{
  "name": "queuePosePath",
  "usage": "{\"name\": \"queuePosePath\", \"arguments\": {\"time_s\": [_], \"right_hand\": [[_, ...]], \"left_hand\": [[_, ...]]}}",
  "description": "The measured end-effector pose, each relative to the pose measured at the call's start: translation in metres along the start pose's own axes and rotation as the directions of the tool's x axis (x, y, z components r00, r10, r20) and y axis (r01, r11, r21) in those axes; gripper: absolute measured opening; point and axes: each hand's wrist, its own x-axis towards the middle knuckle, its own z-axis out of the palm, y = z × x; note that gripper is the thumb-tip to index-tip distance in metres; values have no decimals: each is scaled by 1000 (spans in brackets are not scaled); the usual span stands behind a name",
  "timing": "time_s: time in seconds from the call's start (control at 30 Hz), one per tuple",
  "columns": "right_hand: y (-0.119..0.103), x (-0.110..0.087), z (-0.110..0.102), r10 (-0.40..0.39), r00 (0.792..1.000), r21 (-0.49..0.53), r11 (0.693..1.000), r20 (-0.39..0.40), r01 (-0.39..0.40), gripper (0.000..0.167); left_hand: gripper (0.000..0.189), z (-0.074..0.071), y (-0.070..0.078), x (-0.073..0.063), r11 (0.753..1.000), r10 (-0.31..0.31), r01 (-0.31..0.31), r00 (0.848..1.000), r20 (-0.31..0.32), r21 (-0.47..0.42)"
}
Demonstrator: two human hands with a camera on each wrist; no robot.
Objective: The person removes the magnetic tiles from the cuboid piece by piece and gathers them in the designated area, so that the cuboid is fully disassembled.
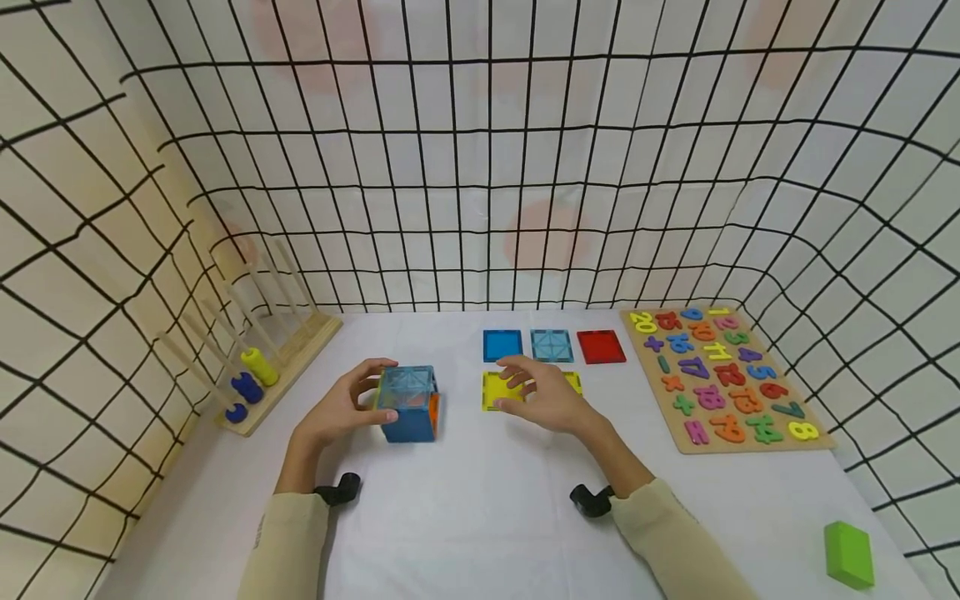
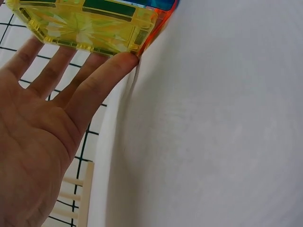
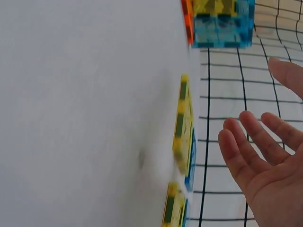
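On the left of the white table stands a cube of see-through magnetic tiles, blue in front, light blue on top and orange at its right. My left hand holds it from the left, thumb at the near side and fingers behind. In the left wrist view the fingertips touch the cube's yellow side. My right hand hovers over two yellow magnetic tiles lying flat, the left one partly under its fingers. In the right wrist view that hand holds nothing, its fingers apart and slightly bent.
Behind lie a blue tile, a light blue tile and a red tile. A number puzzle board lies right, a wooden peg rack left. A green block sits near right. Black wire mesh surrounds the table.
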Motion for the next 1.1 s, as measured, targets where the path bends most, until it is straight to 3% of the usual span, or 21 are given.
{"name": "queuePosePath", "arguments": {"time_s": [0.4,0.83,1.1], "right_hand": [[-34,18,25,-52,998,121,992,45,46,69],[-39,30,43,-98,993,116,989,68,89,70],[-45,34,52,-101,989,133,987,103,87,74]], "left_hand": [[82,5,0,5,1000,-9,9,1000,3,-1],[87,6,1,7,999,-35,35,999,-4,-4],[88,4,-2,6,1000,-15,15,1000,10,-7]]}}
